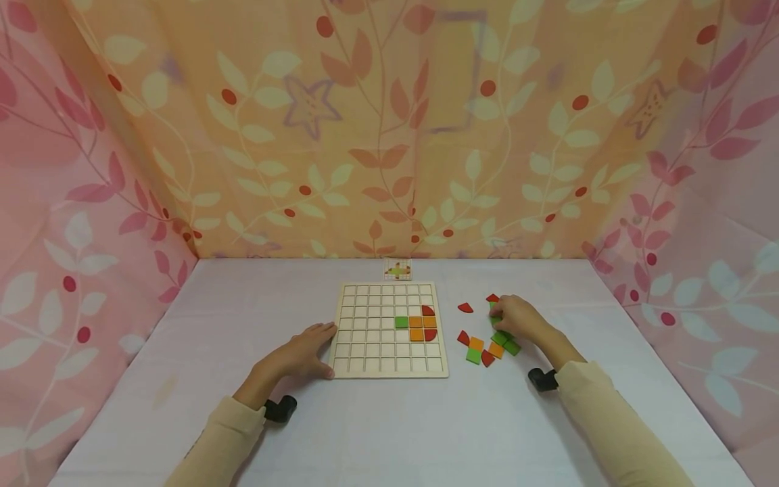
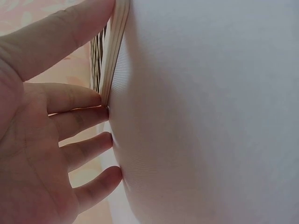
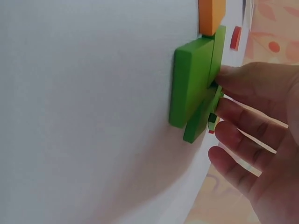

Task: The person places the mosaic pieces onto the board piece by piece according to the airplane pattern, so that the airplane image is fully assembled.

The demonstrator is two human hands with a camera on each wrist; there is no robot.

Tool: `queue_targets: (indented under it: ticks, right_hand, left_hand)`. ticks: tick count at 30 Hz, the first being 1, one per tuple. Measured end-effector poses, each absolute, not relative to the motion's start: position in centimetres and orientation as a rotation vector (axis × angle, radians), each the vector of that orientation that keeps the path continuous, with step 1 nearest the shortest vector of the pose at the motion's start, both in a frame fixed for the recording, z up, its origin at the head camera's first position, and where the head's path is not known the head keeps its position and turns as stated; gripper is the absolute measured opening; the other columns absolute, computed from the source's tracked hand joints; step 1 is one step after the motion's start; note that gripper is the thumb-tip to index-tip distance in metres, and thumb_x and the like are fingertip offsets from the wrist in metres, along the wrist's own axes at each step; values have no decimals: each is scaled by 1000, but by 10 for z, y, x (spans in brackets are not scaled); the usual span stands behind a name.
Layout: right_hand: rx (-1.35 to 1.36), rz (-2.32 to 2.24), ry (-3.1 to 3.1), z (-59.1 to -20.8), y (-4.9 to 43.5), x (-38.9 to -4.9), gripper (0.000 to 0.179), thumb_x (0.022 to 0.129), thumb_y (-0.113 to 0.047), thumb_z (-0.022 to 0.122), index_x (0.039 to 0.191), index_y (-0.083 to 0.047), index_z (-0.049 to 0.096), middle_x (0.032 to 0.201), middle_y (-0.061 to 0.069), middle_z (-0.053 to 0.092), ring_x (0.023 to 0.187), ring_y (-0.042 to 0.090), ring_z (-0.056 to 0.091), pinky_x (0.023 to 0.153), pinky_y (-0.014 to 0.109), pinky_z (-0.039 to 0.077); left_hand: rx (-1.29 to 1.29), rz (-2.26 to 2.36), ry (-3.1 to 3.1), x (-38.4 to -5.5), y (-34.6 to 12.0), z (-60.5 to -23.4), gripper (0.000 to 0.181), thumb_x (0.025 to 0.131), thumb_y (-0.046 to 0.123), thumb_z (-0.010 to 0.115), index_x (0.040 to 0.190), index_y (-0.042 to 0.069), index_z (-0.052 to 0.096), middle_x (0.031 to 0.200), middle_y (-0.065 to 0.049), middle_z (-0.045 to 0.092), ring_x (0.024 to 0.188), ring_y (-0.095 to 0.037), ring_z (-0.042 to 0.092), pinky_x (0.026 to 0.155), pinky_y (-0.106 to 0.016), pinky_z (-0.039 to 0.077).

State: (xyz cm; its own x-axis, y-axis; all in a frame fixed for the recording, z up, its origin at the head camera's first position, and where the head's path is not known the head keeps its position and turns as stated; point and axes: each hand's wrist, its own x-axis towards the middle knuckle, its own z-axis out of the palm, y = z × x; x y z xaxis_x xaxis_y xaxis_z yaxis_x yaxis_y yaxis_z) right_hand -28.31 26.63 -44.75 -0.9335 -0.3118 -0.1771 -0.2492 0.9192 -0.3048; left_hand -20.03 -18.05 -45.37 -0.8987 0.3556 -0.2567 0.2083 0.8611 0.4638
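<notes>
A pale wooden grid board point(image 1: 371, 348) lies on the table, with green, orange and red tiles in several of its right-hand cells. My left hand point(image 1: 304, 352) rests against the board's left edge, its thumb and fingers spread and extended. In the left wrist view the fingertips point(image 2: 103, 112) touch the board's side and the cloth. To the right of the board, my right hand point(image 1: 520, 318) is among loose green square tiles point(image 1: 510, 346). Its thumb and index finger pinch a green tile point(image 3: 217, 91), partly hidden by the fingers, close to other green tiles point(image 3: 194, 77).
Around the right hand lie loose orange square tiles point(image 1: 477, 343) and red quarter-round tiles point(image 1: 465, 308). A small pattern card point(image 1: 397, 270) sits behind the board, by the floral curtain point(image 1: 389, 169). White cloth point(image 1: 389, 433) covers the table.
</notes>
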Motion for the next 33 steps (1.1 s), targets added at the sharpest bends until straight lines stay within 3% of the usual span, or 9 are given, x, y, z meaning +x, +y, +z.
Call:
queue_targets:
  ticks: [18, 33]
  right_hand:
    - [-598, -517, 2881, -443, 262, -289, 23, 82, -11, 73, 102, 1, 73, 97, 11, 69, 89, 26, 56, 86, 44, 52]
    - [-553, -617, 2857, -441, 215, -283, 26, 84, -15, 73, 109, -5, 73, 101, 7, 68, 95, 22, 54, 92, 43, 52]
  left_hand:
    - [416, 634, 2691, -199, -180, -451, 95, 73, 24, 84, 149, -2, 33, 158, -19, 29, 147, -42, 22, 114, -65, 23]
    - [410, 627, 2699, -199, -180, -453, 94, 73, 23, 84, 149, -1, 34, 158, -18, 30, 147, -41, 23, 114, -65, 23]
